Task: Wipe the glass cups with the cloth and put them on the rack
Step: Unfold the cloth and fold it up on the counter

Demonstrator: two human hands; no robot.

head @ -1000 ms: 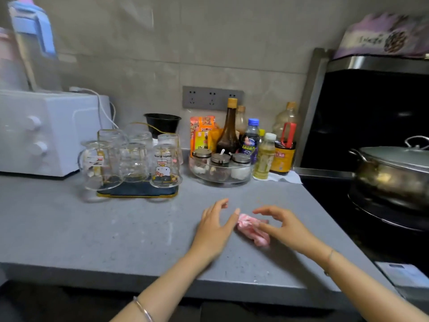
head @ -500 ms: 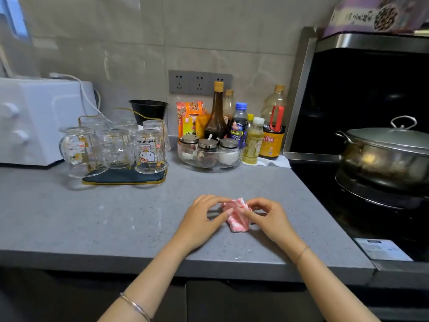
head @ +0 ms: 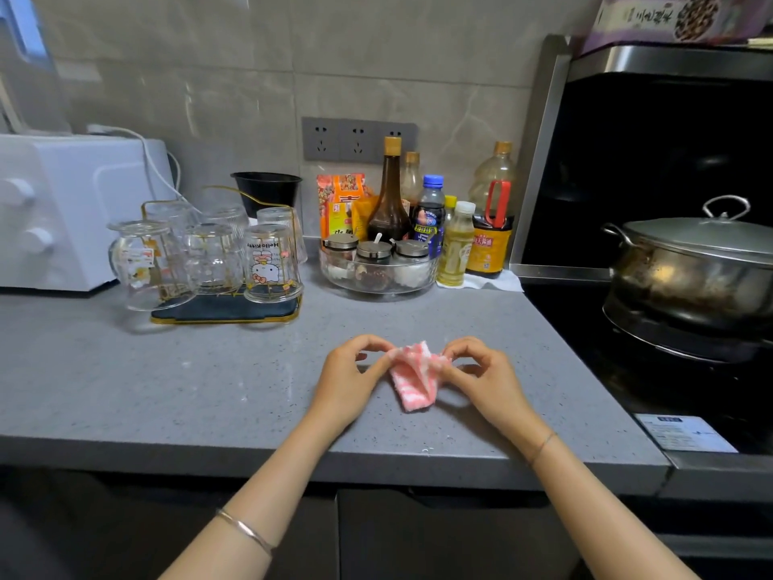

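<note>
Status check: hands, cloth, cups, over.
Left hand and right hand both pinch the pink cloth. Glass cups upside down on the rack, untouched. No obstacle between hands and rack.

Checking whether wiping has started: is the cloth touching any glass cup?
Apart. The head view shows the cloth pinched by the left hand and right hand, with bare counter between it and the cups on the rack.

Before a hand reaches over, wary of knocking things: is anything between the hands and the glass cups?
Nothing visible: bare countertop separates the glass cups from the left hand and right hand, which pinch the cloth.
</note>
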